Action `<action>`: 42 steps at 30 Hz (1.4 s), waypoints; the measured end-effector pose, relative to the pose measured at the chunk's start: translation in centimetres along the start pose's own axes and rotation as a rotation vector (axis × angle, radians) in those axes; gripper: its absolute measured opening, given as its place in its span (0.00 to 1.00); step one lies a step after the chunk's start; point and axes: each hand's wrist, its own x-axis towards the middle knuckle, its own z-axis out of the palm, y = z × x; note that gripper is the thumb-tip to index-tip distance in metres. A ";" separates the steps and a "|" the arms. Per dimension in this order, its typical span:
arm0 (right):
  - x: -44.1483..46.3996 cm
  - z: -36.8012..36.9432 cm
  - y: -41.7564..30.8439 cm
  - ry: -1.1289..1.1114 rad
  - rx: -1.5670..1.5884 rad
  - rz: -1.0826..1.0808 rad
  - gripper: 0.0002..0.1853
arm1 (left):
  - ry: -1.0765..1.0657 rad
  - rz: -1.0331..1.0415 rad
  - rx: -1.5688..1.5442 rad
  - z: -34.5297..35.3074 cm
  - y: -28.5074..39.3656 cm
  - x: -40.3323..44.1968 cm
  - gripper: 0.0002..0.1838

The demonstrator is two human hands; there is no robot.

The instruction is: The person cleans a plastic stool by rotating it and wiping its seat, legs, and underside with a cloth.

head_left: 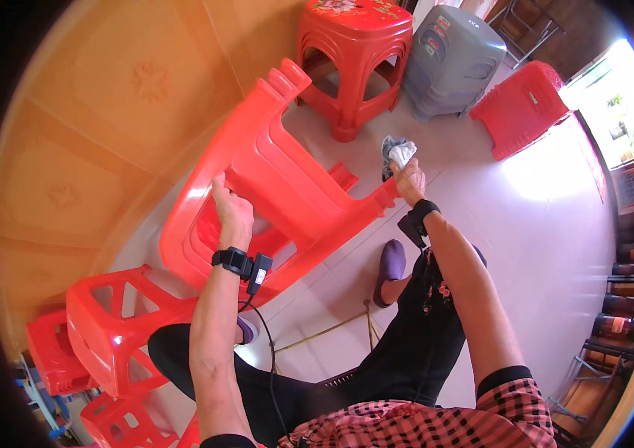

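Note:
A red plastic stool (287, 179) is tipped on its side in front of me, legs pointing up and to the right. My left hand (233, 213) is closed on the stool's frame, at an opening near the seat end; some fingertips are hidden behind the plastic. In my right hand (409, 183) a crumpled grey and white cloth (399, 153) is gripped, sticking out past the fingers. That hand is right at the end of one stool leg; whether it also presses on the leg I cannot tell. Both wrists wear black straps with small devices.
Upright at the back stands a red stool with a flowered seat (354, 75), beside a grey stool (455, 63) and another red one (522, 108). More red stools (119, 328) are at the lower left. An orange tiled wall (108, 97) borders the left; dark bottles (619, 306) line the right.

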 end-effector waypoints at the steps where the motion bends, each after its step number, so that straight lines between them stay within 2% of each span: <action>1: -0.1 0.2 0.1 -0.059 -0.042 0.029 0.31 | -0.041 0.011 -0.010 -0.5 -0.2 0.5 0.20; 3: 0.2 0.9 0.2 -0.087 -0.058 0.024 0.31 | -0.080 0.018 -0.015 -0.7 -0.4 0.5 0.20; 7: 1.8 2.6 -1.1 0.075 0.068 -0.068 0.31 | -0.014 0.055 0.015 0.5 -0.5 -2.9 0.23; 9: 2.2 3.4 -2.6 -0.049 0.293 0.186 0.31 | 0.018 0.038 -0.009 -0.1 -1.3 -3.8 0.24; 10: 1.3 3.6 -3.3 -0.048 0.294 0.187 0.31 | 0.066 0.040 0.006 -0.8 -2.3 -4.0 0.24; 11: 0.4 3.9 -3.9 -0.154 0.717 0.152 0.27 | 0.112 0.041 0.019 -1.4 -3.2 -4.2 0.25; 12: -0.4 4.0 -4.6 -0.258 1.139 0.108 0.23 | 0.070 0.055 0.029 -0.9 -3.1 -5.8 0.26; 13: -1.0 3.5 -5.6 -0.251 1.140 0.109 0.23 | 0.064 0.051 0.031 -0.6 -3.2 -6.9 0.26; 15: -2.0 2.5 -7.2 -0.362 1.430 0.347 0.20 | -0.003 -0.014 0.035 -0.6 -3.1 -8.9 0.27; 16: -2.1 1.9 -7.4 -0.359 1.435 0.348 0.20 | -0.038 -0.027 0.028 -0.7 -3.2 -9.8 0.27; 19: -2.6 -1.3 -8.9 -0.454 1.529 0.340 0.22 | -0.022 -0.045 0.024 -1.7 -4.1 -11.2 0.29; 22: -4.2 -5.8 -10.4 -0.385 1.702 0.109 0.25 | -0.061 -0.018 0.105 -3.1 -5.5 -12.5 0.32; 23: -4.5 -6.8 -10.8 -0.382 1.708 0.112 0.25 | -0.063 -0.018 0.112 -4.0 -5.7 -13.2 0.32; 25: -4.8 -8.9 -11.0 -0.060 1.035 -0.345 0.27 | -0.087 -0.072 0.386 -5.2 -5.8 -14.9 0.35; 26: -5.2 -9.3 -10.9 0.026 0.883 -0.473 0.31 | -0.093 -0.071 0.397 -5.5 -5.6 -15.4 0.35; 27: -5.4 -9.6 -10.9 0.032 0.892 -0.464 0.31 | -0.073 -0.116 0.496 -5.3 -5.2 -16.1 0.35; 29: -6.2 -9.8 -10.9 0.178 0.679 -0.716 0.39 | -0.056 -0.165 0.610 -5.9 -5.0 -16.4 0.35; 32: -6.9 -9.2 -11.3 0.292 0.555 -0.631 0.41 | -0.029 -0.239 0.657 -7.1 -4.4 -15.6 0.37; 33: -6.9 -9.0 -11.3 0.297 0.558 -0.623 0.41 | -0.051 -0.348 0.729 -6.5 -3.4 -16.2 0.35; 34: -6.9 -8.7 -11.4 0.236 0.628 -0.573 0.39 | -0.072 -0.454 0.800 -5.6 -2.2 -16.7 0.33; 35: -6.8 -8.5 -11.4 0.177 0.699 -0.526 0.36 | -0.076 -0.450 0.806 -4.7 -0.8 -16.9 0.33; 37: -6.6 -8.4 -11.3 0.112 0.700 -0.437 0.35 | -0.585 -0.570 1.345 -2.2 2.2 -17.8 0.29; 38: -6.6 -8.3 -11.1 0.040 0.694 -0.348 0.33 | -0.726 -0.416 1.501 0.0 3.0 -18.3 0.20; 40: -6.6 -8.3 -10.8 0.060 0.682 -0.357 0.33 | -0.932 0.187 1.643 5.1 3.7 -19.5 0.14; 42: -6.6 -8.1 -10.8 0.088 0.666 -0.368 0.32 | -1.003 0.987 1.502 9.8 2.9 -19.1 0.09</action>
